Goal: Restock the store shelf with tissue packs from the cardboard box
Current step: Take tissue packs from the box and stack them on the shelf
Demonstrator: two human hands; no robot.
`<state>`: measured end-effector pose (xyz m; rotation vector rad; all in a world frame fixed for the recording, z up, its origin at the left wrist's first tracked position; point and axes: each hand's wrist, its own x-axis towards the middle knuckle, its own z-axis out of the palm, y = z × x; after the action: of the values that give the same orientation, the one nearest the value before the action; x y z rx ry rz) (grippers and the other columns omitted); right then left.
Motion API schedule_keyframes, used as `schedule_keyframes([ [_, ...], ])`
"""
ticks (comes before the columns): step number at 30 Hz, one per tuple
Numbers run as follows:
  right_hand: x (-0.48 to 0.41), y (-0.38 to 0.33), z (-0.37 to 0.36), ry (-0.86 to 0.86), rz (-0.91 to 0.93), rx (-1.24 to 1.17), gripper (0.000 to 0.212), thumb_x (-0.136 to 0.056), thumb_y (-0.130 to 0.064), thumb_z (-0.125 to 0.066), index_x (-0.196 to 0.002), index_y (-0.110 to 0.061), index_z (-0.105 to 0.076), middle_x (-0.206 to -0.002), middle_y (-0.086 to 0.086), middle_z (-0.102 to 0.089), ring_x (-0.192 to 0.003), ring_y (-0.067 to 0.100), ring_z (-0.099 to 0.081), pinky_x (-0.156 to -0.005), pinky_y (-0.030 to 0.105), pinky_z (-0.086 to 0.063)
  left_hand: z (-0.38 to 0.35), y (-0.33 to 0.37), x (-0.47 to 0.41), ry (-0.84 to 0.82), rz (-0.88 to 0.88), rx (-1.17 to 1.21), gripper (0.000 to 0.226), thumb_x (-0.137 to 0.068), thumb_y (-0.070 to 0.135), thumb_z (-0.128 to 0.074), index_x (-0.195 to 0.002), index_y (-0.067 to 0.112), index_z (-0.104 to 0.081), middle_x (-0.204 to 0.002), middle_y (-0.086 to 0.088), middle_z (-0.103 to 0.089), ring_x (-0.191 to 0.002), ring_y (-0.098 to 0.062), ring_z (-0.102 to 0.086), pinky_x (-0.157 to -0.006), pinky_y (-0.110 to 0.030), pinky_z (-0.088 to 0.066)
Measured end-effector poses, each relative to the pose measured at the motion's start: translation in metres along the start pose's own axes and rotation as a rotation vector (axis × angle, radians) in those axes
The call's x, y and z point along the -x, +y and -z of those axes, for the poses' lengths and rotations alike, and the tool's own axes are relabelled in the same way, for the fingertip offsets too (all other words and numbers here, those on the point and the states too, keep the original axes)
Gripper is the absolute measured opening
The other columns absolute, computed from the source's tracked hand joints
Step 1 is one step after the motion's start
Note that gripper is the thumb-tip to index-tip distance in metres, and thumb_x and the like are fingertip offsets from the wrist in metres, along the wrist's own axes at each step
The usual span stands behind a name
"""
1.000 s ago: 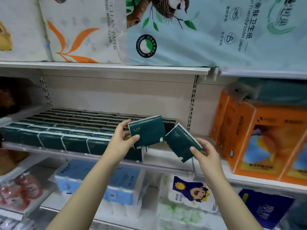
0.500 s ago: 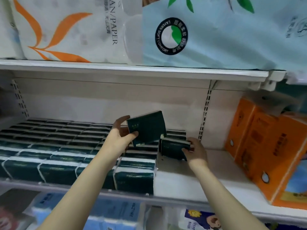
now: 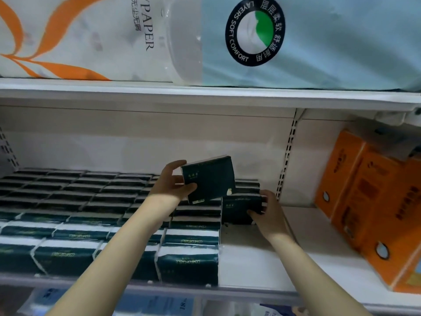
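Our left hand (image 3: 169, 185) grips a pack (image 3: 209, 179) tilted above the rows (image 3: 91, 201) at frame centre; our right hand (image 3: 268, 213) pinches a second pack (image 3: 241, 207) standing on the shelf (image 3: 262, 265) just right of them.

Two hands, the left hand (image 3: 169, 185) and the right hand (image 3: 268, 213), grip two dark green plastic-wrapped tissue packs (image 3: 209, 179), one each. Two big bundles sit above: one white orange-leaf toilet-paper bundle (image 3: 79, 37), one pale blue toilet-paper bundle (image 3: 319, 42). The shelved green packs (image 3: 189, 263) are too blurred to count.
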<state>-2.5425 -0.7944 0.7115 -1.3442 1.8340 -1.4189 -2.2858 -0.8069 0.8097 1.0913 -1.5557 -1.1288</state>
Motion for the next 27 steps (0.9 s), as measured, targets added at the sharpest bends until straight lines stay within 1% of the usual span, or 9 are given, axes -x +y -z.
schedule_keyframes([
  [2,0.001,-0.004,0.007,-0.063,-0.023,-0.043,0.064,-0.084,-0.009,-0.074,-0.136,-0.019,-0.039,-0.125,-0.003,-0.049,-0.118,0.021,-0.052,-0.099,0.035,-0.046,-0.004,0.001,-0.002,-0.014,-0.001,-0.015,0.053,-0.09,0.005,-0.064,-0.13,0.032,-0.041,-0.106,-0.002,-0.066,-0.098,-0.017,-0.065,-0.073,-0.021,-0.05],
  [4,0.002,-0.013,0.016,-0.038,-0.028,-0.079,0.065,-0.088,-0.018,-0.071,-0.142,-0.021,-0.035,-0.126,-0.007,-0.044,-0.118,0.015,-0.046,-0.098,0.032,-0.042,-0.008,0.001,-0.004,-0.023,0.005,-0.032,0.053,-0.09,0.005,-0.064,-0.129,0.033,-0.041,-0.108,-0.003,-0.067,-0.099,-0.019,-0.066,-0.081,-0.026,-0.052],
  [8,0.004,-0.047,0.038,0.058,0.073,-0.193,0.037,-0.096,-0.032,-0.057,-0.131,-0.028,-0.049,-0.125,-0.01,-0.053,-0.116,0.013,-0.05,-0.092,0.028,-0.041,-0.02,0.007,-0.01,-0.073,0.006,-0.073,0.053,-0.091,0.009,-0.065,-0.129,0.035,-0.04,-0.109,-0.003,-0.068,-0.096,-0.017,-0.067,-0.087,-0.03,-0.052],
  [11,0.004,-0.068,0.053,-0.139,0.113,-0.222,0.036,-0.09,-0.048,-0.058,-0.124,-0.037,-0.056,-0.125,-0.01,-0.061,-0.116,0.011,-0.057,-0.096,0.033,-0.049,-0.034,0.01,-0.015,-0.159,-0.006,-0.1,0.054,-0.09,0.011,-0.066,-0.131,0.037,-0.041,-0.106,0.001,-0.069,-0.095,-0.013,-0.068,-0.084,-0.027,-0.052],
  [12,0.006,-0.074,0.056,-0.208,0.119,-0.234,0.038,-0.087,-0.048,-0.061,-0.123,-0.037,-0.056,-0.121,-0.01,-0.064,-0.112,0.009,-0.06,-0.093,0.031,-0.051,-0.039,0.01,-0.016,-0.182,-0.009,-0.117,0.054,-0.09,0.011,-0.066,-0.13,0.038,-0.041,-0.107,0.002,-0.069,-0.095,-0.012,-0.067,-0.083,-0.027,-0.052],
  [14,0.009,-0.075,0.06,-0.259,0.128,-0.273,0.032,-0.088,-0.028,-0.068,-0.118,-0.034,-0.057,-0.11,-0.009,-0.068,-0.102,0.008,-0.066,-0.082,0.026,-0.055,-0.049,0.009,-0.019,-0.22,-0.012,-0.152,0.054,-0.09,0.012,-0.066,-0.129,0.04,-0.039,-0.111,0.004,-0.068,-0.099,-0.012,-0.066,-0.088,-0.03,-0.052],
  [17,0.01,-0.06,0.068,-0.214,0.1,-0.298,0.037,-0.087,-0.012,-0.069,-0.117,-0.03,-0.057,-0.109,-0.004,-0.069,-0.101,0.016,-0.067,-0.082,0.029,-0.056,-0.056,0.007,-0.019,-0.282,-0.027,-0.255,0.059,-0.092,0.017,-0.064,-0.138,0.039,-0.035,-0.12,0.01,-0.064,-0.109,-0.01,-0.061,-0.093,-0.026,-0.046],
  [22,0.017,-0.025,0.073,-0.088,-0.019,-0.386,0.039,-0.085,-0.003,-0.069,-0.111,-0.028,-0.055,-0.107,-0.002,-0.065,-0.097,0.013,-0.065,-0.068,0.016,-0.055,-0.033,-0.002,-0.019,-0.34,-0.038,-0.5,0.058,-0.095,0.016,-0.059,-0.144,0.035,-0.035,-0.141,0.008,-0.05,-0.129,-0.012,-0.048,-0.106,-0.028,-0.041],
  [27,0.027,0.0,0.052,-0.138,0.013,-0.048,0.042,-0.084,-0.008,-0.074,-0.111,-0.03,-0.051,-0.104,-0.017,-0.06,-0.096,0.002,-0.058,-0.072,0.009,-0.046,-0.022,-0.012,-0.019,-0.447,0.0,-0.775,0.054,-0.097,0.026,-0.056,-0.146,0.036,-0.035,-0.149,0.012,-0.039,-0.132,-0.011,-0.042,-0.097,-0.019,-0.035],
])
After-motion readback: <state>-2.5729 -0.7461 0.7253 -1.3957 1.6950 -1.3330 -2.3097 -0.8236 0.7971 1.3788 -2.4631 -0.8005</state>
